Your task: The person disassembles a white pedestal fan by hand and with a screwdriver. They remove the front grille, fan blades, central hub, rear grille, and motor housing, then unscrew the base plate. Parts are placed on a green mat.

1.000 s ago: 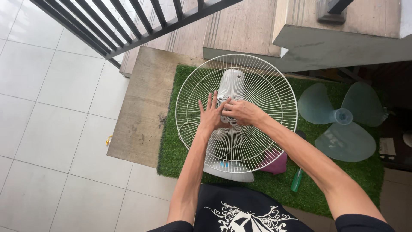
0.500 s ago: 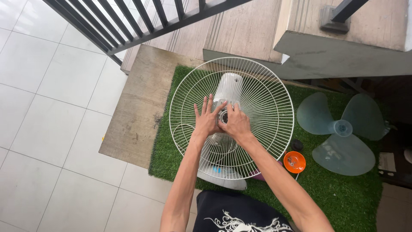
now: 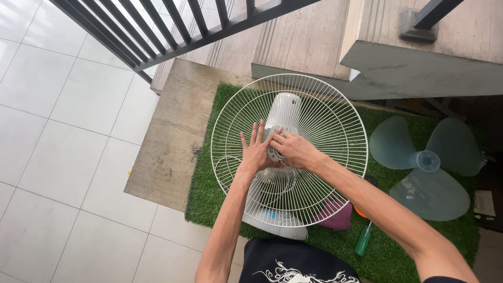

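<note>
Seen from above, the person's right hand [image 3: 294, 150] is curled with its fingertips pinched around a small fitting at the hub of a round white wire fan guard [image 3: 290, 150] — what exactly it grips is too small to tell. The left hand [image 3: 256, 153] lies beside it, fingers spread wide and pressed flat on the wires, holding nothing and steadying the guard. Both hands meet at the centre, where the white plastic motor housing [image 3: 283, 111] shows through the grille.

The guard, still mounted on the motor, stands on a patch of green artificial grass mat [image 3: 207, 178], with the fan's pale rounded base [image 3: 276, 222] at the near edge and a thin white cord [image 3: 225, 160] looping behind the wires.

Judging by how things lie, the fan is partly taken apart: the translucent grey-green three-bladed fan propeller [image 3: 427, 165] already lies off, well to the right on the grass. The rear guard remains attached, and the work at its hub looks unfinished.

Near the base lie a purple cloth [image 3: 335, 216], a green-handled screwdriver [image 3: 363, 241] and a partly hidden orange round object [image 3: 359, 212]. Beyond are a worn wooden board [image 3: 170, 136], white floor tiles [image 3: 57, 120], concrete steps [image 3: 419, 68] and a dark metal railing [image 3: 173, 26].
</note>
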